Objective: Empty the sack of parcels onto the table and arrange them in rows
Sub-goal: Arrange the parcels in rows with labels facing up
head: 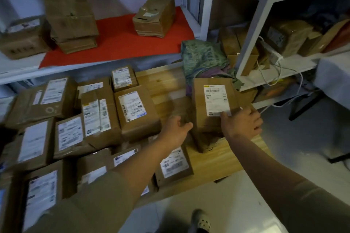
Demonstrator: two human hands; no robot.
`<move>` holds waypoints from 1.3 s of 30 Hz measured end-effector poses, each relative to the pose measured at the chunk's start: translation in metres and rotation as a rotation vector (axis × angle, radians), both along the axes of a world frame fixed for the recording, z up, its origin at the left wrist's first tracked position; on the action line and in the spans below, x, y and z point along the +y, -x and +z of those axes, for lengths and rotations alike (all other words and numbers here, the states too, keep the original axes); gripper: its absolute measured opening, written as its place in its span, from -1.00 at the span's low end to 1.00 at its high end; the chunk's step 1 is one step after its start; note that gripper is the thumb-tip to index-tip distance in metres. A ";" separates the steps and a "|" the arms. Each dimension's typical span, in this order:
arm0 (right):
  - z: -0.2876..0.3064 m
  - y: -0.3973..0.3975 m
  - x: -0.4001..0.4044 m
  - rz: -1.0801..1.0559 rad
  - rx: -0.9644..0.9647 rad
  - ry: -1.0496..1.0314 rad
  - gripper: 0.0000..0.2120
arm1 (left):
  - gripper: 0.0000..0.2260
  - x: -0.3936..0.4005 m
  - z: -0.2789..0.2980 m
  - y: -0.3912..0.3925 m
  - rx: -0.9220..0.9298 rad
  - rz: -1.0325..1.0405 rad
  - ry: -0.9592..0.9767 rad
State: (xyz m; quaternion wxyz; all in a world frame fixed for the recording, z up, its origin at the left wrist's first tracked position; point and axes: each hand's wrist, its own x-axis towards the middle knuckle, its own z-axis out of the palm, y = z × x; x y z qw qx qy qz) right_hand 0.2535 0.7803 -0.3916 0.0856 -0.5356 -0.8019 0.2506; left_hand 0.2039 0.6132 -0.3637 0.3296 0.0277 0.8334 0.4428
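Room: storeroom with white shelving (251, 43), red mat (117, 39).
Bench (217, 162): wooden, rows of labelled parcels (132, 108) filled its left.
Sack (204, 58): crumpled at far edge, apparently emptied.
Right hand (241, 123): grasped upright parcel (214, 108).
Left hand (177, 130): released, touching its side.
Left: placing it in a row.

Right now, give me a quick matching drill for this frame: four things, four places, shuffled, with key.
Things:
1. green sack
2. red mat
3. parcel between both hands
4. white power strip

Places:
A. on the right-hand shelf unit, cables trailing from it
B. at the back right of the wooden table, crumpled
C. on the shelf above the table, under cardboard boxes
D. on the table's right part, left hand and right hand at its sides

Pairs: 1-B, 2-C, 3-D, 4-A
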 end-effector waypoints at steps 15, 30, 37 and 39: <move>0.002 0.006 0.010 0.105 0.469 0.561 -0.60 | -0.66 0.023 -0.008 0.008 -0.310 0.485 -0.417; 0.023 0.089 -0.042 0.182 0.473 1.009 -0.72 | -0.71 -0.071 0.013 0.031 0.353 0.400 0.094; 0.007 0.162 -0.038 0.322 0.383 0.525 -0.62 | -0.74 -0.086 -0.013 0.088 0.461 0.197 0.312; 0.001 0.182 -0.034 0.396 0.356 0.387 -0.61 | -0.73 -0.088 -0.016 0.106 0.483 0.113 0.352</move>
